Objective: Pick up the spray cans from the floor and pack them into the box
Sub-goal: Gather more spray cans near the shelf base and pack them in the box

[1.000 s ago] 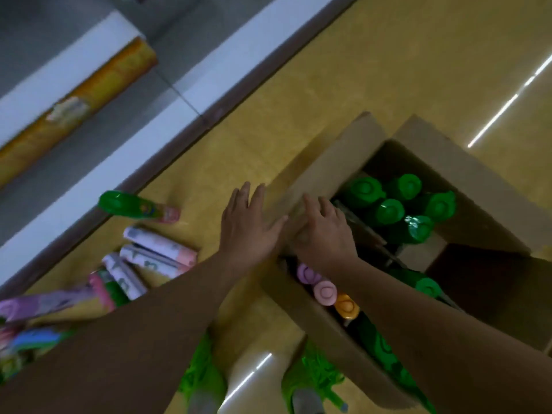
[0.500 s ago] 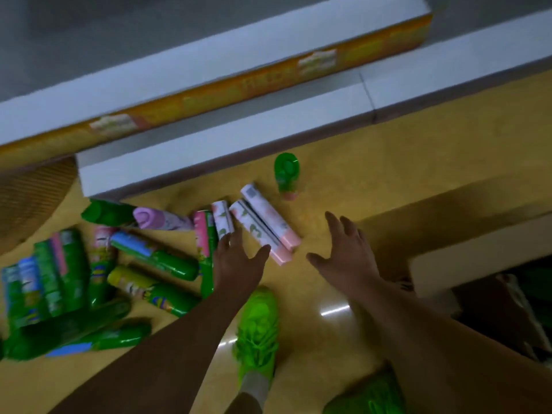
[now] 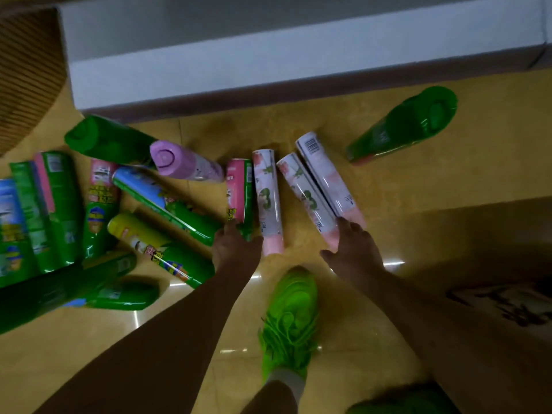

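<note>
Both hands are down at the spray cans on the floor (image 3: 388, 186). The left hand (image 3: 236, 249) has its grip at the near ends of a pink-and-green can (image 3: 239, 189) and a white floral can (image 3: 267, 192); whether the fingers have closed on either cannot be told. The right hand (image 3: 352, 249) is spread, fingertips touching the pink caps of two white cans (image 3: 321, 186) lying side by side. At 2 o'clock a green can (image 3: 406, 127) lies apart; from 8 to 10 o'clock a heap of green cans (image 3: 50, 210), a lilac-capped can (image 3: 185, 164) and a yellow-topped can (image 3: 155, 249) remain. The box (image 3: 493, 234) shows only a cardboard flap at 3 o'clock, its contents out of view. Judgement: well over a dozen cans still await packing, so much of the task is left.
</note>
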The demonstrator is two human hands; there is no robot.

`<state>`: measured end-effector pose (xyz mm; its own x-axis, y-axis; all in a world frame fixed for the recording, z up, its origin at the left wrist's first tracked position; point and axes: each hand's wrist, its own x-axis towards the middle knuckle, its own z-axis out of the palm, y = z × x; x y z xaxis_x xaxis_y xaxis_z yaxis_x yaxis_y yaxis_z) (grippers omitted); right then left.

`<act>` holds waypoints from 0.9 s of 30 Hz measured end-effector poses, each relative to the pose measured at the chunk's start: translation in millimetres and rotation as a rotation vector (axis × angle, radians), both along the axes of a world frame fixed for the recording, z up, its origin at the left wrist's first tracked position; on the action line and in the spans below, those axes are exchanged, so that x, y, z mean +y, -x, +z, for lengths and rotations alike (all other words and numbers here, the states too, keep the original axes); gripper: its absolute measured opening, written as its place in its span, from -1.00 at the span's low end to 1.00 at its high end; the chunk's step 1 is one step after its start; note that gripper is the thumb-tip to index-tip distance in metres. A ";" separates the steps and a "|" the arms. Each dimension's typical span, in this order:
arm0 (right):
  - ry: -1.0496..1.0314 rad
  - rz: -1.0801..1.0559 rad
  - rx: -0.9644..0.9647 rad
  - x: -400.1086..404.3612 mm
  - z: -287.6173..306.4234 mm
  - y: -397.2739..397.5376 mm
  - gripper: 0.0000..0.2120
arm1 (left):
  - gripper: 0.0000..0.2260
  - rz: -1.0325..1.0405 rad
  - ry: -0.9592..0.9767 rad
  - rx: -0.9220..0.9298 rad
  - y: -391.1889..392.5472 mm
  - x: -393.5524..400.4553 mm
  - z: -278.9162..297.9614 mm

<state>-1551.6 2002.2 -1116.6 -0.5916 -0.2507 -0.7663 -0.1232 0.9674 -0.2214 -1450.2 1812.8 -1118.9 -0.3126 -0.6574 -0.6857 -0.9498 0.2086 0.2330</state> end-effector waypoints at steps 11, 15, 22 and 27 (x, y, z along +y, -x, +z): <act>-0.142 0.057 0.219 -21.7 -63.7 -20.1 -0.36 | -0.29 -0.092 0.133 -0.219 1.1 -21.5 -59.2; -0.130 0.013 0.186 -22.8 -66.3 -19.0 -0.48 | -0.33 -0.070 0.117 -0.234 5.6 -26.2 -62.7; 0.096 -0.138 0.012 0.6 -18.9 -28.8 -0.58 | -0.29 -0.012 0.118 -0.220 4.4 -7.6 -8.4; 0.140 -0.086 0.018 10.7 65.1 -19.0 -0.69 | -0.36 0.011 0.038 -0.213 4.3 0.0 61.2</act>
<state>-1532.6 2012.9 -1051.6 -0.6285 -0.3028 -0.7164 -0.0468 0.9342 -0.3538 -1454.5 1812.8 -1057.7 -0.1555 -0.6863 -0.7105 -0.9791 0.2027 0.0185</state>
